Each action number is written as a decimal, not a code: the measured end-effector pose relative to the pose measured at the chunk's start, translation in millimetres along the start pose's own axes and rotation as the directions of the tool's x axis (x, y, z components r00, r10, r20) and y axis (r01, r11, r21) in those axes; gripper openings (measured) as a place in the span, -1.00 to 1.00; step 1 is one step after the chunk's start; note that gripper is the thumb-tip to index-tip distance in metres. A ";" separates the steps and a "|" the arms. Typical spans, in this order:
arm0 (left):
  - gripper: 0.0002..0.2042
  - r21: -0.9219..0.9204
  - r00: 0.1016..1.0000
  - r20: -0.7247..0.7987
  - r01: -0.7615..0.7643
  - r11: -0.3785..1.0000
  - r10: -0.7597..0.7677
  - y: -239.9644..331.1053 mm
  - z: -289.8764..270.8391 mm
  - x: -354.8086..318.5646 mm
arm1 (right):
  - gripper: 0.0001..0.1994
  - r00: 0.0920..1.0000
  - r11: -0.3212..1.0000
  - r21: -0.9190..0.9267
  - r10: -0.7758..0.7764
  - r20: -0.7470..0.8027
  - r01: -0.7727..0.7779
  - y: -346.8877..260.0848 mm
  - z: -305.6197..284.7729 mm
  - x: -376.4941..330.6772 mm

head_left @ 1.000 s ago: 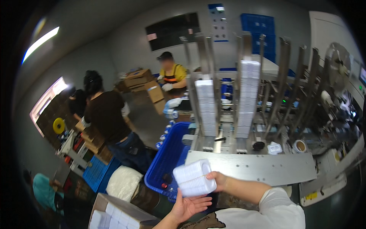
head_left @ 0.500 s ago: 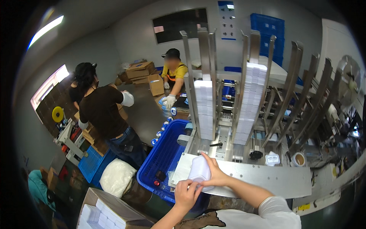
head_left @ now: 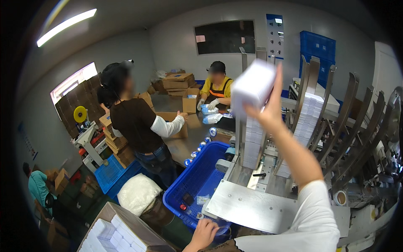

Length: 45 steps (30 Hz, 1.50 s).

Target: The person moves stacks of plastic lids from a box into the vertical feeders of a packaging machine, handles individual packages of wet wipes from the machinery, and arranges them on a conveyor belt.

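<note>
White flat cartons, a stack (head_left: 253, 87), are held high by the right hand (head_left: 270, 110), above the metal feeder channel (head_left: 252, 143) where other cartons already stand. The stack should be kept square and lined up with the channel before it is lowered. The fingers are pressed around the stack. The left hand (head_left: 204, 233) rests low by the blue crate (head_left: 194, 181), loosely curled, holding nothing.

I count one white bundle (head_left: 253, 87) raised in my right hand (head_left: 268, 110) and two white stacks (head_left: 309, 112) loaded in the feeder. I see one blue crate (head_left: 189, 185) beside the machine, one open carton of white packs (head_left: 121, 233), and two people at the far table.
</note>
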<state>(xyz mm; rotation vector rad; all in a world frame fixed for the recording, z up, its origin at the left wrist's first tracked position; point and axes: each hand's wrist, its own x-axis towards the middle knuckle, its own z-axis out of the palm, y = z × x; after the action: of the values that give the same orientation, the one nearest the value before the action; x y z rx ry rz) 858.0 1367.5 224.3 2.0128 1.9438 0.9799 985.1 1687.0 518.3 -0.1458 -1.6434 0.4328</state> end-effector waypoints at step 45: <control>-0.71 0.324 0.967 -0.217 0.203 0.924 -0.136 -39.2 -172.6 -110.3 | -0.73 -0.146 0.561 -0.652 0.690 0.709 -0.510 -51.7 -13.7 -466.8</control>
<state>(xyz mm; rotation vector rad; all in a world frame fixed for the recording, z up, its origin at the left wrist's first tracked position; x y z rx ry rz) 736.5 1215.3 298.8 1.9262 2.4994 0.8673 1065.6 1481.2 103.6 -1.0491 -2.8570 1.3851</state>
